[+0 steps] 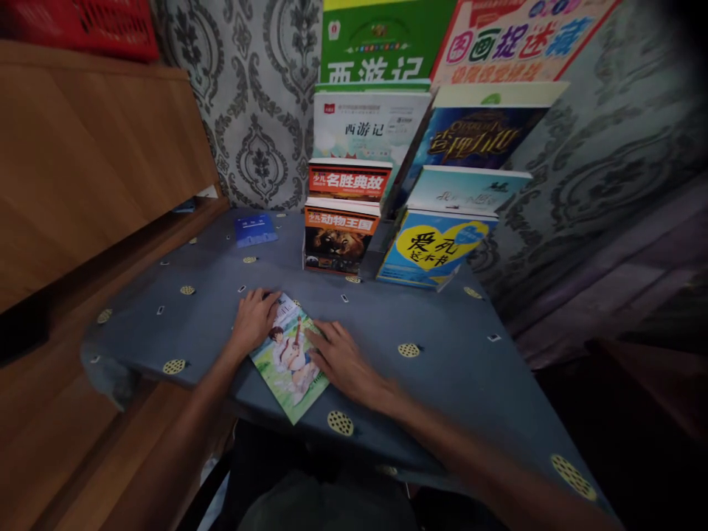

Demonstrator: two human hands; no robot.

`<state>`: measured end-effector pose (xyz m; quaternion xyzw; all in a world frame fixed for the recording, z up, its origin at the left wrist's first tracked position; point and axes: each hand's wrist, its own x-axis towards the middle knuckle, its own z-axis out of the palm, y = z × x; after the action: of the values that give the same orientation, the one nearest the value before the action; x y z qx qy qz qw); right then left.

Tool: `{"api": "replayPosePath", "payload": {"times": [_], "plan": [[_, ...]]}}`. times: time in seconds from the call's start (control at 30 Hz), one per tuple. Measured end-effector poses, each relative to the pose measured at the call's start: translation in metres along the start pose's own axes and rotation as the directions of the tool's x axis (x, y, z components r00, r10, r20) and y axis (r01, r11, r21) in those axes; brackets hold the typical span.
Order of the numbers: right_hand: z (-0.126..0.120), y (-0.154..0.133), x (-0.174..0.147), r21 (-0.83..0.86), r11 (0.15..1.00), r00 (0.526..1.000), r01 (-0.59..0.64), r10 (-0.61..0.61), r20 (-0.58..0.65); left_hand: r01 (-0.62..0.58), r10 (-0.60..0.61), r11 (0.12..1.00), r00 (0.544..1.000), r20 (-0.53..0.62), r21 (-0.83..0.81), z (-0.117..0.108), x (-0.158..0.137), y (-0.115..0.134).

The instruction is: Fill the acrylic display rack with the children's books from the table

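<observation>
A thin book (293, 350) with a green and white illustrated cover lies at an angle on the table, its lower corner near the front edge. The cover shows a drawn dark-haired figure in white. My left hand (256, 318) is closed on the upper left edge, fingertips over the top corner. On the opposite side, my right hand (344, 360) rests with its fingers apart and stretched onto the right edge of the cover. The undersides of both hands are hidden.
A book rack holds several upright books in two columns, including an animal book (338, 240) and a blue-yellow book (436, 247). A small blue booklet (255, 230) lies at the back left. The table (376, 317) has a grey-blue patterned cloth. A wooden cabinet (99, 162) stands left, under a red basket (110, 29).
</observation>
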<state>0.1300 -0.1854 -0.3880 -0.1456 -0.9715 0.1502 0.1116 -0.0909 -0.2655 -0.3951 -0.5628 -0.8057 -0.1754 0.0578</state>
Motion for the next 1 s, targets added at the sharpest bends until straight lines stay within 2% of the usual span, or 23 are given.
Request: {"api": "replayPosePath", "payload": {"times": [0.1, 0.33, 0.57, 0.67, 0.77, 0.9, 1.0], "plan": [[0.006, 0.007, 0.028, 0.066, 0.997, 0.999, 0.037, -0.037, 0.012, 0.014, -0.015, 0.999, 1.000, -0.025, -0.045, 0.002, 0.000, -0.003], [0.018, 0.013, 0.088, 0.051, 0.998, 0.998, 0.045, -0.047, 0.039, 0.041, -0.059, 0.985, 0.993, -0.106, -0.167, 0.009, 0.001, -0.009], [0.027, 0.012, 0.115, 0.030, 0.997, 0.998, 0.066, -0.066, 0.001, 0.017, -0.064, 0.971, 0.980, -0.190, -0.238, 0.014, 0.001, -0.014], [0.029, 0.014, 0.114, 0.023, 0.997, 0.997, 0.079, -0.079, -0.011, 0.020, -0.052, 0.982, 0.985, -0.166, -0.187, 0.010, 0.001, -0.011], [0.027, 0.013, 0.111, 0.003, 0.997, 0.997, 0.073, -0.073, -0.025, 0.047, -0.052, 0.997, 0.993, -0.105, -0.058, 0.002, -0.003, -0.006], [0.023, 0.008, 0.108, -0.012, 0.999, 0.999, 0.043, -0.043, -0.030, 0.100, -0.101, 0.985, 0.995, -0.002, 0.137, -0.012, -0.016, 0.000], [0.021, 0.003, 0.102, -0.032, 0.999, 0.999, -0.001, 0.000, -0.039, 0.128, -0.137, 0.970, 0.990, 0.031, 0.205, -0.019, -0.028, 0.001]]}}
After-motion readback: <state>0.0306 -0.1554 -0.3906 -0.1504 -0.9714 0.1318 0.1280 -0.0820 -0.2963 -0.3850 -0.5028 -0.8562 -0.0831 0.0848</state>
